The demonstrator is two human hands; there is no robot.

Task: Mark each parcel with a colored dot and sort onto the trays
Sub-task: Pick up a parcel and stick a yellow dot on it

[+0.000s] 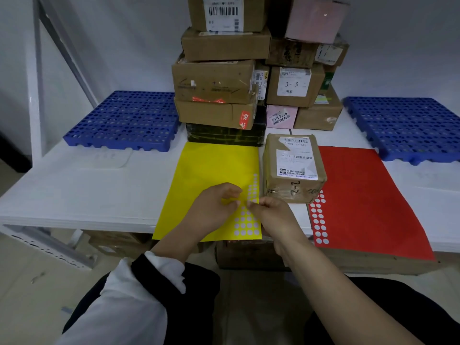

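**Yellow dot being peeled as a parcel waits to be marked**

A taped brown parcel point(295, 168), white shipping labels on its top face, sits on the white bench point(74, 185) between a yellow sticker sheet point(209, 170) and a red sticker sheet point(368, 195), its near corner overlapping the red sheet's edge. Both hands work at the yellow sheet's right side, where rows of pale circles show dots already taken. The left hand point(214, 207) presses down on the sheet, fingers curled; the right hand point(271, 211) pinches narrowly at the sheet's edge, thumb and forefinger almost closed. Whether a dot is already caught between them cannot be told.

The step in hand appears to be picking a yellow dot free. The next move would call for lifting it cleanly without folding it, then carrying it a short way right and pressing it onto a bare patch of the parcel, clear of the labels.

Behind, a stack of cardboard boxes point(224, 70) awaits its turn. Two blue perforated trays, a left tray point(124, 120) and a right tray point(408, 128), lie at either end of the bench, neither holding a parcel.
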